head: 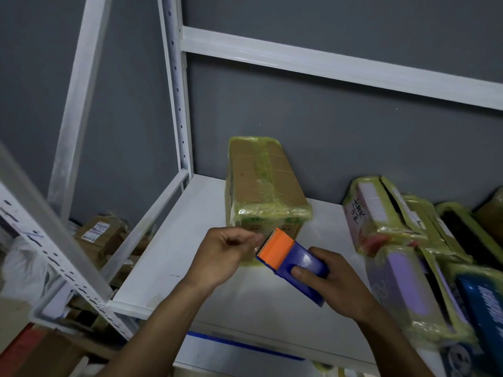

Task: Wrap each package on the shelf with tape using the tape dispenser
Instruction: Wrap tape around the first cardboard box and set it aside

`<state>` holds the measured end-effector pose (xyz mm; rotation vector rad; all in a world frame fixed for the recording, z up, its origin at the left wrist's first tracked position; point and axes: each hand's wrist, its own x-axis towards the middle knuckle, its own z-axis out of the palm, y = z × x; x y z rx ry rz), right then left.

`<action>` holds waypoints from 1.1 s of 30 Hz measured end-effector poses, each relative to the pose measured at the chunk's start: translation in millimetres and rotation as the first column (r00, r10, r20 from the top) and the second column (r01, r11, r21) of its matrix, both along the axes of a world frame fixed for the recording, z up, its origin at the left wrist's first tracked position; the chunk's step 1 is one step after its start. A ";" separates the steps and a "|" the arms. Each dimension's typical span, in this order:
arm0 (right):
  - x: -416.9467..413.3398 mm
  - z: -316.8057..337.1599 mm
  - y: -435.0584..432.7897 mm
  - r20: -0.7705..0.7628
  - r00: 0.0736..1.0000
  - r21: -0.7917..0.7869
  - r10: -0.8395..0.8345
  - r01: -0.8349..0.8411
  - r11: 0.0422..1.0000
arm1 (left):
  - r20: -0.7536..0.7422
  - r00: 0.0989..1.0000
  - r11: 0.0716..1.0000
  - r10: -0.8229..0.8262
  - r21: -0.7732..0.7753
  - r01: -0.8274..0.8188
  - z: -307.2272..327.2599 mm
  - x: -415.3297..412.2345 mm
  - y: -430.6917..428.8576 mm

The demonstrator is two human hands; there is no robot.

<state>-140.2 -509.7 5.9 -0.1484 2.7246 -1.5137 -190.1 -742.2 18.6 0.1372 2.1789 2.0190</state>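
One wide-angle camera on the head is looking forward and down at the shelf [168, 254] from just before its front edge, sitting near, slightly tilted, facing the left rear post [177, 104] and the grey wall [326, 118].

The blue plastic tape dispenser [302, 265] in your right hand [334, 284] is smooth and glossy, while its orange plastic head [276, 250] looks matt. The strip of tape [257, 248] your left hand [231, 254] pinches is thin, clear film. The brown cardboard box [261, 186] before you is dull under crinkled, shiny yellow-green tape. The white shelf board [206, 281] looks like painted metal, smooth with a soft sheen. The purple packages [402, 289] at your right wear wrinkled glossy film. The grey wall [326, 118] is matt.
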 end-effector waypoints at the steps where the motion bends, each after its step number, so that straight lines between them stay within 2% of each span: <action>1: 0.1 3.1 -2.2 0.005 1.000 0.011 0.002 -0.002 1.000 | 0.002 1.000 1.000 0.016 -0.004 -0.016 0.5 -0.4 -1.2; 5: 0.0 12.0 -7.2 0.021 1.000 0.049 0.009 -0.010 0.999 | 0.005 0.999 0.999 0.043 0.022 -0.044 5.3 -4.3 -5.6; 8: 1.4 14.4 0.5 0.020 1.000 0.131 -0.021 0.018 0.991 | -0.011 0.989 0.987 0.148 0.070 -0.147 10.3 -13.7 -21.6; 10: 2.0 16.0 7.1 0.020 0.998 0.181 -0.052 0.047 0.982 | -0.046 0.979 0.980 0.197 0.037 -0.196 11.0 -21.6 -36.1; 13: -2.1 20.4 10.8 -0.034 0.996 0.247 -0.077 0.083 0.966 | -0.092 0.973 0.977 0.210 -0.019 -0.212 9.8 -24.5 -39.0; 16: -6.7 27.9 2.3 -0.068 0.993 0.293 -0.099 0.114 0.949 | -0.134 0.950 0.959 0.281 -0.004 -0.284 8.4 -24.1 -34.0; 21: -12.5 46.6 -10.1 -0.127 0.983 0.354 -0.135 0.172 0.919 | -0.093 0.928 0.933 0.359 0.019 -0.359 0.1 -27.7 -40.5; 28: -31.6 98.6 -41.2 -0.144 0.976 0.583 -0.161 0.215 0.783 | 0.083 0.916 0.907 0.393 0.131 -0.401 -14.7 -42.5 -43.0; 33: -52.9 111.8 -63.8 -0.151 0.975 0.758 -0.160 0.218 0.614 | 0.123 0.895 0.885 0.428 0.144 -0.443 -31.8 -52.2 -42.2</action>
